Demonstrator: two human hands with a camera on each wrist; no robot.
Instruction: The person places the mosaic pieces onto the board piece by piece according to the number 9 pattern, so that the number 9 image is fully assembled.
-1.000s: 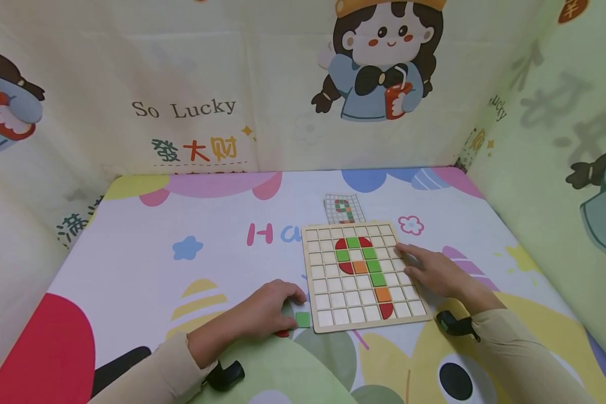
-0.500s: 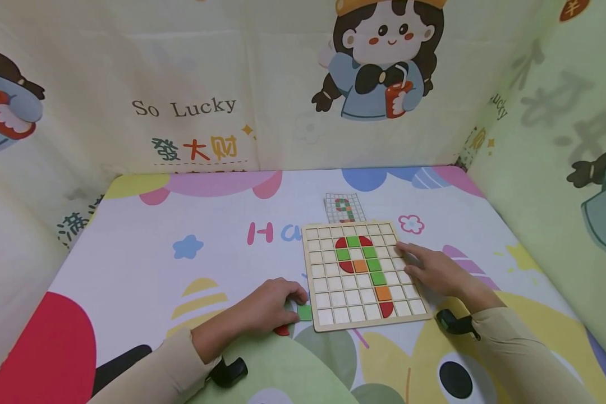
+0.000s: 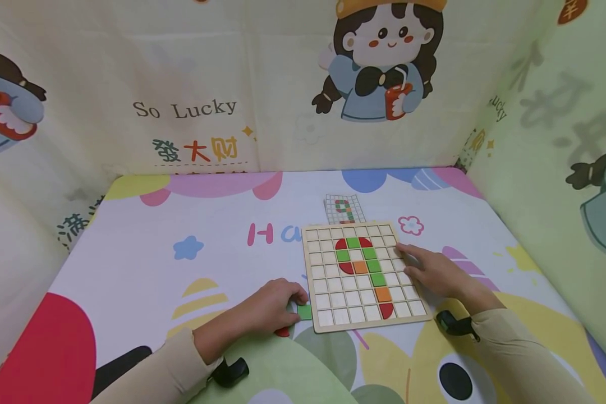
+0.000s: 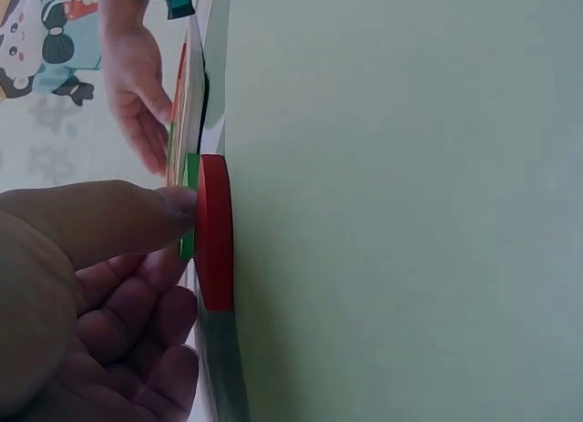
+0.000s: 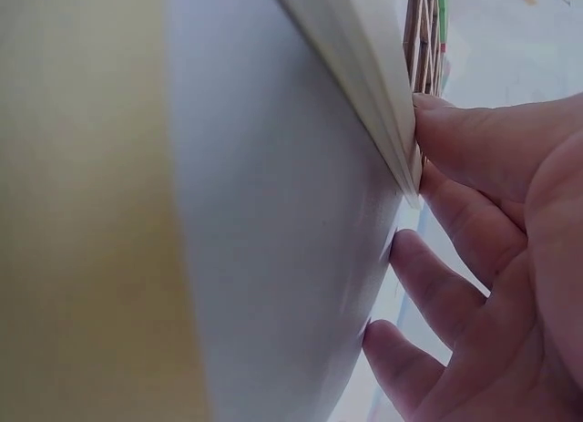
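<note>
A square wooden grid board (image 3: 335,300) lies on the table, with red, green and orange tiles set in the shape of a 9. Just left of its lower left edge, my left hand (image 3: 267,307) pinches a flat green tile (image 3: 304,312) between thumb and fingers. The left wrist view shows the thumb against the tile (image 4: 191,171), with a rounded red tile (image 4: 216,231) in front. That red tile (image 3: 281,332) lies partly under my hand. On the board's right edge rest the thumb and forefinger of my right hand (image 3: 436,273), the other fingers extended on the table.
Behind the board lies a small paper card (image 3: 353,207) with a gridded 9 pattern, its lower part hidden by the board. Printed cloth (image 3: 192,202) covers the table. Patterned curtains (image 3: 283,84) hang at the back and sides.
My left hand has shifted slightly right and away from me with the green tile, now against the board's left edge. More of the red tile shows. My right hand and the board stay put.
</note>
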